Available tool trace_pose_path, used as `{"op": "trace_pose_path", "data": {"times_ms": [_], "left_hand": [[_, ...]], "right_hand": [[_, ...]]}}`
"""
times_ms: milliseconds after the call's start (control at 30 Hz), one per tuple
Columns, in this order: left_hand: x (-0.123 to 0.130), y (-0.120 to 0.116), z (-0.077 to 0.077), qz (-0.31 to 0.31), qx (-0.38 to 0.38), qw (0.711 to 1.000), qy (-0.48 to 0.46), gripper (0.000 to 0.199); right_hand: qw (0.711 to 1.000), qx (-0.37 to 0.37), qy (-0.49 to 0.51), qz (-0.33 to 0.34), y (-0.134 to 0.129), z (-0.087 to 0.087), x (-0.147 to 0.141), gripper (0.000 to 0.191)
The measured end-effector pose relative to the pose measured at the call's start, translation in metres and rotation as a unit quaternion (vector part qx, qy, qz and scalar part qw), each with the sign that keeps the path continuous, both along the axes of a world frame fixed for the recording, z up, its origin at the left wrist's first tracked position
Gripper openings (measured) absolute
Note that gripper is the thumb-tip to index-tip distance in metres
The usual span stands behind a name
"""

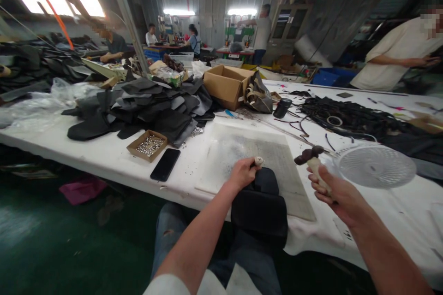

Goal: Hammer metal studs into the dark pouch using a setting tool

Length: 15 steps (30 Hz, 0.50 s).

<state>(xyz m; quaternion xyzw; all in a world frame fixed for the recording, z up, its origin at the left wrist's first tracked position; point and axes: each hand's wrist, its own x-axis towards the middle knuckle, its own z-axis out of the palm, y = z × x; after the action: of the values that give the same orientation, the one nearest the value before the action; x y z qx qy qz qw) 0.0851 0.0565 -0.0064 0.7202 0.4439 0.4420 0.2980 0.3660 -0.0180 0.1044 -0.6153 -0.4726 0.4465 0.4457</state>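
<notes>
My left hand is closed around a short punch-like tool, whose pale round end shows above my fingers. Under and beside that hand lies a black fabric or leather piece, partly on the worn grey-white board and hanging over the table's front edge. To the right, my right hand grips a hammer by its pale handle, the dark head raised above the table and apart from the tool. What the tool's lower end touches is hidden by my hand.
A small box of metal studs and a black phone lie left of the board. Behind are a pile of dark cut pieces and a cardboard box. A white fan lies right. Several people work farther back.
</notes>
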Motion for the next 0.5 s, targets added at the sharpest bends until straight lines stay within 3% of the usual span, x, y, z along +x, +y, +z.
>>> {"op": "trace_pose_path", "data": {"times_ms": [67,133,200,267,400,500], "left_hand": [[0.0,0.0,0.0,0.003,0.001,1.0,0.005,0.013],[0.0,-0.001,-0.001,0.006,0.005,1.0,0.011,0.013],[0.0,-0.001,-0.003,0.008,0.011,1.0,0.013,0.011],[0.001,0.0,-0.006,0.008,0.015,1.0,0.017,0.01],[0.001,0.002,-0.008,0.007,0.013,0.999,0.031,0.013],[0.001,0.002,-0.007,0.007,0.009,0.999,0.052,0.01]], "right_hand": [[0.997,0.061,-0.036,0.01,-0.012,0.02,-0.022,0.056],[0.972,0.14,-0.188,-0.003,-0.021,0.032,-0.045,0.053],[0.922,0.209,-0.325,-0.01,-0.027,0.031,-0.065,0.058],[0.891,0.236,-0.388,0.011,-0.027,0.018,-0.082,0.066],[0.896,0.192,-0.393,0.073,-0.014,-0.01,-0.1,0.069],[0.931,0.128,-0.33,0.092,-0.003,0.004,-0.097,0.075]]}}
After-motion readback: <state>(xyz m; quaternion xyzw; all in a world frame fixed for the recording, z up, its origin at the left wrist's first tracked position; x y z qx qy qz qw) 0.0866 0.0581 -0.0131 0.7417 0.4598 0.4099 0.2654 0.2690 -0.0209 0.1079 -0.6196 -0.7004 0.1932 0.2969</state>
